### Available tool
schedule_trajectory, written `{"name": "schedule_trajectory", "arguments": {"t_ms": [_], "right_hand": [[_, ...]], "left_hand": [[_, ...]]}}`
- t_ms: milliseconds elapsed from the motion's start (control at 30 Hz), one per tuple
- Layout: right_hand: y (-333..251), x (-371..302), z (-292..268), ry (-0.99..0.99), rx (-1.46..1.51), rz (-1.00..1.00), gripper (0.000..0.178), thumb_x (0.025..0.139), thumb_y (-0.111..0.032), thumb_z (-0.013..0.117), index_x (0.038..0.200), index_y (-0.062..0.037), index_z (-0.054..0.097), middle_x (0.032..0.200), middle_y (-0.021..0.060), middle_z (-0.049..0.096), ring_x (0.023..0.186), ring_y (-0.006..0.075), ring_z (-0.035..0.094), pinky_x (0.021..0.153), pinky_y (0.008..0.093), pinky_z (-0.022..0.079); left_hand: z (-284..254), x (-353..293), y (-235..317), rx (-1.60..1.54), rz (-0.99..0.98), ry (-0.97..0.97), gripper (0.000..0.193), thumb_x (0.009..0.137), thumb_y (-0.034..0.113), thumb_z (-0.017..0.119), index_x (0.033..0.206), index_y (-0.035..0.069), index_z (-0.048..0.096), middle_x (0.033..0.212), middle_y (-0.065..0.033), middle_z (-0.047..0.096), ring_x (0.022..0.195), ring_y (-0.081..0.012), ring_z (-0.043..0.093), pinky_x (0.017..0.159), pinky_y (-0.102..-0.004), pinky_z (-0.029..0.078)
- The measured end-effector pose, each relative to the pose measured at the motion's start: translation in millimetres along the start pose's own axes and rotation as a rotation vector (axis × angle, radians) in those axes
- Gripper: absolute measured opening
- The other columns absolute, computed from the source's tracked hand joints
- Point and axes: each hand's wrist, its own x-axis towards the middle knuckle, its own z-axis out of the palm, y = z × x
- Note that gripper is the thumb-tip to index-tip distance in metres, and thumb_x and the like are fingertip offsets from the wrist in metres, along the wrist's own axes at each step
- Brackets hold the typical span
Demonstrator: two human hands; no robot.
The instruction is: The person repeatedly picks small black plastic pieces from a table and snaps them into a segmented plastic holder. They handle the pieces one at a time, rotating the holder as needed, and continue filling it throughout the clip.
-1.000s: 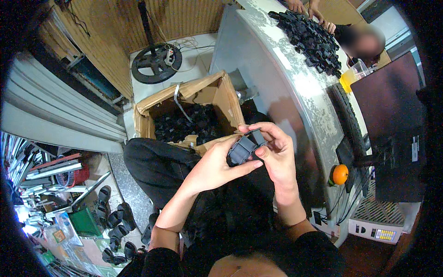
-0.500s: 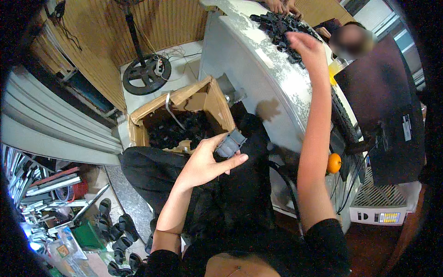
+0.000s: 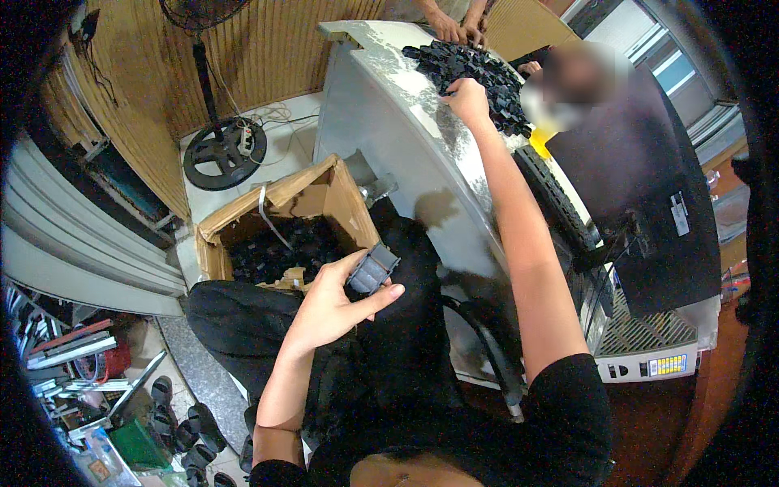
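Note:
My left hand (image 3: 320, 310) is wrapped around a dark grey plastic part (image 3: 373, 269), boxy with ridged edges, above my lap. Across the worn white tabletop (image 3: 399, 83) spreads a pile of small black plastic pieces (image 3: 475, 71). At the near edge of that pile is my right hand (image 3: 469, 102), arm stretched out, its fingers closed and pressed together. Whatever lies between those fingertips is too small to make out. An open cardboard box (image 3: 350, 197) beside my knees contains many similar black pieces (image 3: 284, 247).
Another person's hands (image 3: 454, 29) work at the pile's far side, and a second person sits behind it. A monitor (image 3: 641, 195) and keyboard (image 3: 558, 197) stand at the right. A fan base (image 3: 225, 154) is behind the box; sandals (image 3: 199, 430) lie lower left.
The view has shifted, moving the scene leftward. My right hand has come down from above the pile to its near edge, fingers closing. My left hand keeps the grey part.

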Motion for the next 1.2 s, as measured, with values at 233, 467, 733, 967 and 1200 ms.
{"name": "schedule_trajectory", "arguments": {"t_ms": [233, 467, 733, 967, 1200], "right_hand": [[-13.2, -14.3, 4.7, -0.057, -0.033, -0.139, 0.024, 0.068, -0.004, 0.07, 0.091, -0.0011, 0.073, 0.09, 0.0222, 0.069, 0.086, 0.0332, 0.068, 0.084, 0.0378, 0.053], [-22.8, -23.9, -21.6, -0.299, -0.046, -0.318, 0.046, 0.072, -0.009, 0.07, 0.118, -0.0062, 0.065, 0.102, 0.0227, 0.067, 0.097, 0.0335, 0.066, 0.088, 0.038, 0.051], [-10.9, -19.0, -23.0, -0.317, -0.024, -0.377, 0.04, 0.073, -0.022, 0.079, 0.104, -0.0004, 0.068, 0.098, 0.0233, 0.066, 0.095, 0.0363, 0.064, 0.086, 0.0408, 0.05], [-39.5, -50.8, -53.3, -0.169, 0.423, -0.163, 0.049, 0.071, -0.03, 0.081, 0.099, 0.0067, 0.064, 0.085, 0.0189, 0.068, 0.079, 0.0237, 0.066, 0.073, 0.0343, 0.051], [-100.4, -62.6, -88.9, -0.057, 0.682, -0.351, 0.041, 0.073, -0.008, 0.078, 0.111, -0.0005, 0.066, 0.089, 0.0086, 0.07, 0.077, 0.0082, 0.062, 0.069, 0.0238, 0.05]], "left_hand": [[-4.4, 1.9, -4.4, 0.004, -0.018, -0.019, 0.026, 0.082, 0.019, 0.075, 0.092, 0.001, 0.058, 0.073, -0.0004, 0.059, 0.057, -0.0064, 0.055, 0.053, -0.0234, 0.045], [-4.3, 2.7, -0.7, -0.012, -0.021, -0.009, 0.03, 0.082, 0.023, 0.075, 0.091, -0.001, 0.06, 0.073, -0.003, 0.062, 0.056, -0.0077, 0.056, 0.053, -0.0251, 0.046], [-6.4, 1.5, 3.0, 0.014, -0.005, -0.017, 0.025, 0.083, 0.015, 0.073, 0.096, 0.0, 0.058, 0.074, -0.0017, 0.06, 0.055, -0.0073, 0.056, 0.052, -0.0234, 0.047], [-3.5, 2.0, -1.1, 0.045, 0.098, 0.104, 0.034, 0.082, 0.02, 0.074, 0.101, -0.003, 0.058, 0.074, -0.0035, 0.06, 0.059, -0.0089, 0.056, 0.055, -0.0256, 0.046], [-1.7, 3.6, -0.9, -0.001, 0.068, 0.166, 0.029, 0.083, 0.015, 0.072, 0.101, -0.001, 0.056, 0.075, -0.0026, 0.06, 0.058, -0.0077, 0.055, 0.055, -0.0239, 0.046]]}}
